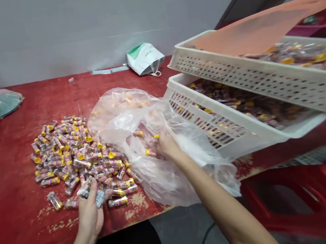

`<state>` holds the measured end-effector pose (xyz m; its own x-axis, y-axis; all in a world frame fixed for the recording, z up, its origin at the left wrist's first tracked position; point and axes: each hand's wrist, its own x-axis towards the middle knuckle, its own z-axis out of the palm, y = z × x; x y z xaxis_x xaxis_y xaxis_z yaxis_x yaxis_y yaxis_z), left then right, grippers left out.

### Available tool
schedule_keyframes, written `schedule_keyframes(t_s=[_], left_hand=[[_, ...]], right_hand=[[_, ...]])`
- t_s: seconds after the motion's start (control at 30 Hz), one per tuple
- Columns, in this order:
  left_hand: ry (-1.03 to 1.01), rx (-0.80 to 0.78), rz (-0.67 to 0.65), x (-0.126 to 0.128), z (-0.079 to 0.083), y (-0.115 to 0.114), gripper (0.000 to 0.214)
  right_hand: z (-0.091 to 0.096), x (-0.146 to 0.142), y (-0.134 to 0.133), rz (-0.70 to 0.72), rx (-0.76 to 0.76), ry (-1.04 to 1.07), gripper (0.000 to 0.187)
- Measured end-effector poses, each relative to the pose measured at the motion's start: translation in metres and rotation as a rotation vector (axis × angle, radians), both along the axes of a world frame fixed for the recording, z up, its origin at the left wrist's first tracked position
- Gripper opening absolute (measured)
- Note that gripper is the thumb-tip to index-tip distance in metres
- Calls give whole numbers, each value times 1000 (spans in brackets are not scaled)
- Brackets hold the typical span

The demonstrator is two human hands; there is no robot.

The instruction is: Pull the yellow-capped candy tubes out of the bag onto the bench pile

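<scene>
My left hand (pixel 91 211) is closed on a few small printed packets (pixel 102 193), its thumb pressed on top of them at the front of a heap of clear tubes with yellow caps (pixel 64 152). At the mouth of a translucent plastic bag (pixel 155 179), my right hand (pixel 167 143) reaches in among more yellow-capped tubes (pixel 150 152). Its fingers are blurred and partly hidden, so whether they grip a tube does not show. The bag lies slumped on the red table (pixel 13 179), just right of the heap, and hangs slightly over the front edge.
Two white perforated crates (pixel 232 136) are stacked askew at the right, holding more tubes. An orange sheet (pixel 259 29) partly covers the upper one. A white and green bag (pixel 145 59) lies by the wall. Below right stands a red plastic stool (pixel 285 218).
</scene>
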<state>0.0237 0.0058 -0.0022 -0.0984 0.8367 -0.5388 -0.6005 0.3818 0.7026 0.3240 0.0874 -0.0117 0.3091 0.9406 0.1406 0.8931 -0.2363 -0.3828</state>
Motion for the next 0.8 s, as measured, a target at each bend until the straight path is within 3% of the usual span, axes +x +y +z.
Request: schedule_keyframes(t_s=[0.07,0.17,0.23,0.27,0.37,0.47,0.63,0.8], left_hand=[[-22,-24,2,4,2,-4,25],[-78,-34,14,13,5,-12,30],[-98,1,37,19,5,-18,33],[-98,24,45,20,5,-20,34],[-61,90,29,21,3,-26,33],[-2,162,63,18,1,-26,26],[13,172,151,20,5,-21,33],[22,166,143,27,5,-18,35]], right_hand=[[3,-19,-19,25,68,76,31],[7,-73,-63,214,139,305,21],[8,-114,-91,440,137,704,13],[9,-131,-102,483,128,819,11],[9,-165,-115,417,123,1093,13],[11,-176,-111,290,174,1241,16],[11,-179,-102,236,281,1179,28],[5,-173,-102,261,328,1121,14]])
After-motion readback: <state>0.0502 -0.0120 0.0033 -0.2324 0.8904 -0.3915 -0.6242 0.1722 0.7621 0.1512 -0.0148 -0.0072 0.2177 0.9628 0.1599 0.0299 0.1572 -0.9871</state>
